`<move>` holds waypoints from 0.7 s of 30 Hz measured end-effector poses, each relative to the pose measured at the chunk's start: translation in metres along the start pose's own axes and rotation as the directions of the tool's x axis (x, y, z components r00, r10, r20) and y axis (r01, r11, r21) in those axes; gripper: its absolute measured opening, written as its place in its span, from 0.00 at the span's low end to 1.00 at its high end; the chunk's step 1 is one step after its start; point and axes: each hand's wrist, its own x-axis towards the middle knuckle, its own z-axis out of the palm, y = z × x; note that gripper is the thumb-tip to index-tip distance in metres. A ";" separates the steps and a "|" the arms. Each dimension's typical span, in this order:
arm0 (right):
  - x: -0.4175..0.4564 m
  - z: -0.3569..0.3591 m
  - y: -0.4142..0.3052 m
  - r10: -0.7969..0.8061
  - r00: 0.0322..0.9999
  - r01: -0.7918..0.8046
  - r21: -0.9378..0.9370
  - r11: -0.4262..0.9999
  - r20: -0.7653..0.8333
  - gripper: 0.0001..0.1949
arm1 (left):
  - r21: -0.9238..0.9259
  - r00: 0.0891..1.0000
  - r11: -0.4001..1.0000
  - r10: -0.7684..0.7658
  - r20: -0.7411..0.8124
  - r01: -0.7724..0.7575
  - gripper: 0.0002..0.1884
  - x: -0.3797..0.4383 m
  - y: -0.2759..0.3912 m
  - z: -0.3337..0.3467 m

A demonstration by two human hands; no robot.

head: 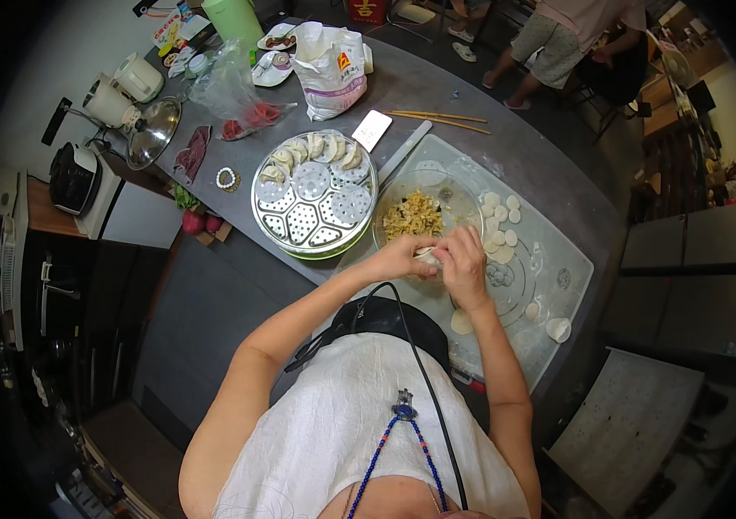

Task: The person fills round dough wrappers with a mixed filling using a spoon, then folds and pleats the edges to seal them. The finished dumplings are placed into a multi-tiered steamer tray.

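Between my two hands is a dumpling [428,255], its dough pinched at the edge. My left hand [400,256] grips it from the left, and my right hand [464,263] presses it from the right with thumb and fingers. Both are over the near rim of a glass bowl [475,194] with chopped yellowish filling [413,215]. Left of the bowl stands a round steamer tray [303,220] with perforated liners [350,203] and several folded dumplings [316,148] along its far side. Small dough pieces [501,214] and a rolled wrapper [462,321] lie on the silicone mat [562,259].
Beyond the bowl are a white spatula-like tool [405,153], chopsticks [439,119], a white card [372,130] and a flour bag [329,71]. A glass lid [154,133] and a bead bracelet [228,178] lie left. A dough lump [558,329] sits right. Another person [556,45] stands behind the table.
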 end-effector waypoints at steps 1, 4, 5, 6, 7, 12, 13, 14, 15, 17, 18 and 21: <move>-0.001 0.001 -0.001 0.010 1.000 -0.011 -0.045 0.999 -0.017 0.07 | 0.013 0.997 1.000 0.020 -0.081 -0.019 0.18 0.000 0.002 0.005; -0.003 0.003 -0.003 0.037 0.999 -0.037 0.000 0.999 -0.030 0.08 | 0.054 0.976 0.998 0.055 -0.209 -0.044 0.19 -0.001 -0.001 0.007; -0.003 0.001 -0.005 0.104 0.994 -0.102 0.076 0.992 -0.022 0.09 | 0.067 0.971 0.997 0.062 -0.233 -0.047 0.19 -0.001 -0.003 0.006; -0.002 -0.003 -0.007 0.171 0.985 -0.168 0.150 0.974 -0.009 0.10 | -0.187 0.977 0.982 -0.032 -0.209 -0.008 0.19 -0.002 -0.002 0.006; -0.003 -0.007 -0.008 0.236 0.972 -0.232 0.222 0.947 0.009 0.11 | -0.218 0.975 0.976 -0.040 -0.220 -0.010 0.20 -0.004 0.000 0.006; -0.022 -0.007 0.012 0.319 0.944 -0.274 0.332 0.903 -0.087 0.10 | -0.289 0.967 0.957 -0.049 -0.251 -0.026 0.20 -0.009 0.017 0.004; -0.022 -0.005 0.012 0.330 0.941 -0.284 0.346 0.894 -0.079 0.09 | -0.313 0.969 0.949 -0.042 -0.242 -0.037 0.20 -0.009 0.017 0.004; -0.022 -0.004 0.011 0.341 0.937 -0.294 0.361 0.885 -0.071 0.07 | -0.325 0.969 0.945 -0.046 -0.243 -0.037 0.19 -0.008 0.016 0.005; -0.021 -0.003 0.010 0.349 0.935 -0.302 0.376 0.876 -0.061 0.06 | -0.309 0.969 0.950 -0.047 -0.243 -0.031 0.19 -0.008 0.016 0.006; -0.021 -0.003 0.011 0.352 0.933 -0.298 0.399 0.867 -0.069 0.04 | -0.277 0.969 0.961 -0.049 -0.242 -0.020 0.19 -0.008 0.016 0.007; -0.021 -0.002 0.011 0.353 0.933 -0.294 0.411 0.863 -0.073 0.03 | -0.283 0.966 0.959 -0.055 -0.253 -0.020 0.19 -0.008 0.017 0.008; -0.019 -0.007 0.000 0.335 0.939 -0.280 0.383 0.881 -0.084 0.03 | -0.301 0.955 0.953 -0.071 -0.288 -0.020 0.18 -0.008 0.022 0.012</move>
